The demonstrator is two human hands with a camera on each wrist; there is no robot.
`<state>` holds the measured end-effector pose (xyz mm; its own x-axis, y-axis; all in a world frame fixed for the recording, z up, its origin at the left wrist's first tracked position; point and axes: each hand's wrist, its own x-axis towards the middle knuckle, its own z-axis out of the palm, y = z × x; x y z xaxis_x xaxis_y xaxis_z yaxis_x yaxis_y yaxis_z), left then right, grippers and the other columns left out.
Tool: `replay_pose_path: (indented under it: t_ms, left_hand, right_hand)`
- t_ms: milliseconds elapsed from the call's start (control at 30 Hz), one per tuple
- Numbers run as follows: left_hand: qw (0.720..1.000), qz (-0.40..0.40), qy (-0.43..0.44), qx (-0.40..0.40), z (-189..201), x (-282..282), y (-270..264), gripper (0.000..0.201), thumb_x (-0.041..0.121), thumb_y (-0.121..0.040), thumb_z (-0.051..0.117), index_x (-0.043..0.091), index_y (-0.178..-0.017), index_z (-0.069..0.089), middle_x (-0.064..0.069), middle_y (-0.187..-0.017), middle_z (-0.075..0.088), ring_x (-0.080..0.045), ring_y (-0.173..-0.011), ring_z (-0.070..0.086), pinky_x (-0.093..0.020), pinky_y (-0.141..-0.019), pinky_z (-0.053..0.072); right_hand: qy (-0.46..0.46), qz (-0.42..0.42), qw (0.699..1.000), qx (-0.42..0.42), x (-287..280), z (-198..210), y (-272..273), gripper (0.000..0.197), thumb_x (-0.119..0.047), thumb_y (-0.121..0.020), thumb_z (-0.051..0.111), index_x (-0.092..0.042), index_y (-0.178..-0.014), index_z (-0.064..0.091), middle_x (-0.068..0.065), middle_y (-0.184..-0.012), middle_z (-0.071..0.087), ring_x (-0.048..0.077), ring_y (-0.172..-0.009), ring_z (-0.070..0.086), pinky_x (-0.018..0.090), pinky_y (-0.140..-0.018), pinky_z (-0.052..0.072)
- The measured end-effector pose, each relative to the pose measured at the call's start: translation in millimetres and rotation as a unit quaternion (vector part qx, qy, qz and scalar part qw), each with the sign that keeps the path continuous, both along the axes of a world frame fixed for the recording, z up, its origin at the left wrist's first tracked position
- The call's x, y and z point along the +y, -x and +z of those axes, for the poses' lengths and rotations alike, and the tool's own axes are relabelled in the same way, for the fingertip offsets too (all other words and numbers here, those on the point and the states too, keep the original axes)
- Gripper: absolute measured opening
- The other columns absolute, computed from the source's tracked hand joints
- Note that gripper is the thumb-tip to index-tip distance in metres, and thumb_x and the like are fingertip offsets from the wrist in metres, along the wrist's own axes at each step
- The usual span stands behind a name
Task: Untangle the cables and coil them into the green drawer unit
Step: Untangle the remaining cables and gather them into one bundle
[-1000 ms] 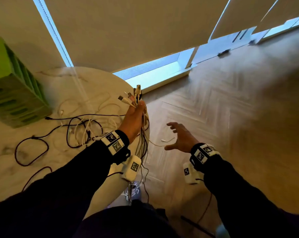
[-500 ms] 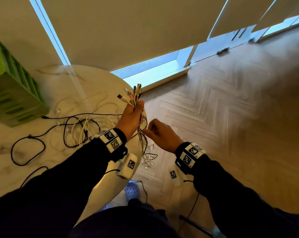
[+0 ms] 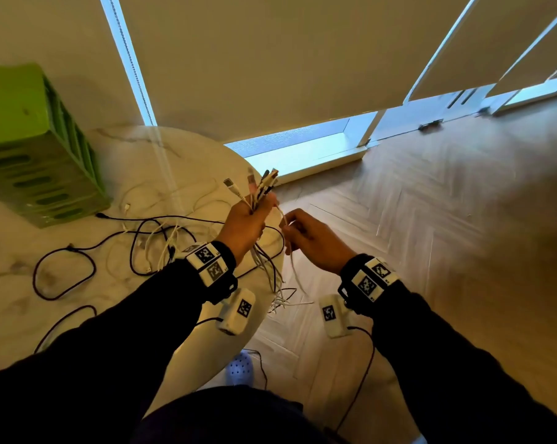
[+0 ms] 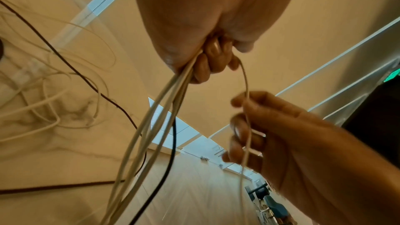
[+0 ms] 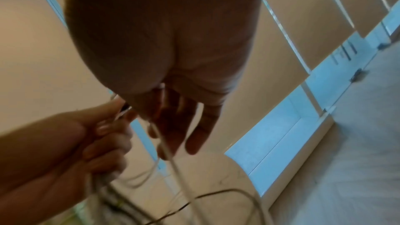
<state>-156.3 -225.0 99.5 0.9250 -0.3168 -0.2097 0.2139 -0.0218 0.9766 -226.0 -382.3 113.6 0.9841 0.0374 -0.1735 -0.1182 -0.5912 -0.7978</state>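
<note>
Nearest, at about six o'clock in the head view, two dark sleeves (image 3: 117,347) reach forward, each wrist wearing a white marker band. The right hand (image 3: 315,243) is just right of centre, its fingers curled around a single white cable (image 4: 245,81) that rises to the other fist and trails down past the palm toward the wooden floor (image 3: 430,219). The left hand (image 3: 245,225) is fisted around a bundle of cables (image 3: 258,190) — their plug ends fan upward out of the fist toward twelve o'clock, and the white and black strands hang below it over the tabletop's edge. At about nine o'clock from the hands, loose black and white cables (image 3: 136,238) lie in tangled loops on the pale marbled tabletop (image 3: 21,315), well apart from the drawers. Farther off, at roughly ten o'clock, the green drawer unit (image 3: 30,149) stands on the tabletop; its slotted drawer fronts face the camera — whether anything lies inside cannot be told. Beyond, beige blinds (image 3: 270,59) cover the windows.
</note>
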Motion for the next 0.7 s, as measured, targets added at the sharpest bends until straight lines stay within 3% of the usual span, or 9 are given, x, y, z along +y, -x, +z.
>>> replay_pose_path:
  t_ms: [67, 133, 267, 300, 400, 467, 533, 633, 700]
  left_hand:
    - [0.996, 0.042, 0.052, 0.053, -1, 5, -8, 0.035, 0.042, -0.105, 0.045, 0.013, -0.096, 0.063, 0.007, -0.06, 0.037, -0.009, -0.049, 0.032, -0.025, -0.049, 0.029]
    - [0.988, 0.068, 0.111, 0.086, 2, 12, -15, 0.034, 0.039, -0.108, 0.041, 0.013, -0.092, 0.058, 0.01, -0.056, 0.035, -0.008, -0.047, 0.028, -0.025, -0.048, 0.025]
    - [0.975, 0.037, 0.191, 0.107, 9, 28, -24, 0.035, 0.035, -0.109, 0.036, 0.013, -0.089, 0.053, 0.007, -0.058, 0.033, -0.007, -0.047, 0.022, -0.021, -0.044, 0.024]
    - [0.973, 0.021, 0.204, 0.11, 11, 30, -25, 0.035, 0.035, -0.109, 0.035, 0.013, -0.089, 0.053, 0.006, -0.059, 0.033, -0.007, -0.046, 0.023, -0.021, -0.043, 0.024]
    - [0.967, -0.008, 0.226, 0.118, 13, 38, -24, 0.034, 0.034, -0.109, 0.037, 0.013, -0.088, 0.053, 0.005, -0.059, 0.035, -0.007, -0.046, 0.029, -0.021, -0.046, 0.028]
    - [0.963, -0.014, 0.238, 0.124, 15, 44, -23, 0.033, 0.033, -0.109, 0.038, 0.013, -0.088, 0.054, 0.004, -0.059, 0.038, -0.009, -0.048, 0.034, -0.022, -0.048, 0.032]
    - [0.963, -0.008, 0.241, 0.125, 16, 50, -22, 0.033, 0.032, -0.109, 0.038, 0.012, -0.087, 0.054, 0.004, -0.058, 0.04, -0.01, -0.05, 0.041, -0.023, -0.05, 0.037]
    - [0.969, 0.006, 0.22, 0.111, 18, 63, -23, 0.032, 0.032, -0.108, 0.039, 0.012, -0.09, 0.056, 0.002, -0.062, 0.049, -0.014, -0.059, 0.057, -0.027, -0.06, 0.051]
    - [0.972, 0.016, 0.214, 0.098, 18, 70, -25, 0.03, 0.03, -0.108, 0.04, 0.01, -0.093, 0.057, 0.001, -0.065, 0.057, -0.017, -0.069, 0.068, -0.031, -0.07, 0.059]
  right_hand:
    - [0.101, -0.019, 0.994, 0.022, -24, -2, -4, 0.017, -0.029, -0.107, 0.043, -0.017, -0.111, 0.054, 0.001, -0.083, 0.069, 0.013, -0.074, 0.069, 0.024, -0.067, 0.051]
    - [0.231, -0.007, 0.968, 0.094, -55, -10, -3, 0.02, -0.029, -0.107, 0.041, -0.015, -0.11, 0.056, 0.008, -0.093, 0.071, 0.023, -0.084, 0.069, 0.031, -0.072, 0.048]
    - [0.431, 0.092, 0.833, 0.335, -81, -34, 9, 0.04, -0.03, -0.1, 0.052, -0.018, -0.138, 0.049, 0.011, -0.14, 0.054, 0.028, -0.122, 0.056, 0.036, -0.098, 0.046]
    - [0.42, 0.09, 0.839, 0.334, -77, -40, 11, 0.057, -0.031, -0.095, 0.059, -0.022, -0.147, 0.04, 0.009, -0.151, 0.043, 0.028, -0.13, 0.05, 0.037, -0.106, 0.044]
    - [0.278, 0.113, 0.94, 0.163, -40, -40, -1, 0.083, -0.025, -0.086, 0.07, -0.028, -0.155, 0.025, 0.005, -0.162, 0.023, 0.026, -0.145, 0.033, 0.036, -0.116, 0.032]
    - [0.128, 0.151, 0.976, 0.091, -2, -30, -12, 0.074, -0.013, -0.089, 0.067, -0.025, -0.153, 0.031, 0.001, -0.157, 0.035, 0.016, -0.139, 0.038, 0.022, -0.107, 0.034]
    - [-0.005, 0.151, 0.984, 0.093, 32, -18, -21, 0.055, -0.006, -0.094, 0.061, -0.018, -0.145, 0.045, 0.0, -0.138, 0.054, 0.011, -0.123, 0.053, 0.017, -0.097, 0.044]
    - [-0.083, 0.13, 0.986, 0.065, 56, -11, -29, 0.028, -0.009, -0.097, 0.059, -0.01, -0.125, 0.061, 0.009, -0.113, 0.07, 0.022, -0.105, 0.068, 0.035, -0.098, 0.054]
    - [-0.077, 0.133, 0.987, 0.043, 61, -12, -30, 0.022, -0.028, -0.096, 0.061, -0.015, -0.115, 0.064, 0.005, -0.101, 0.073, 0.021, -0.094, 0.071, 0.045, -0.094, 0.056]
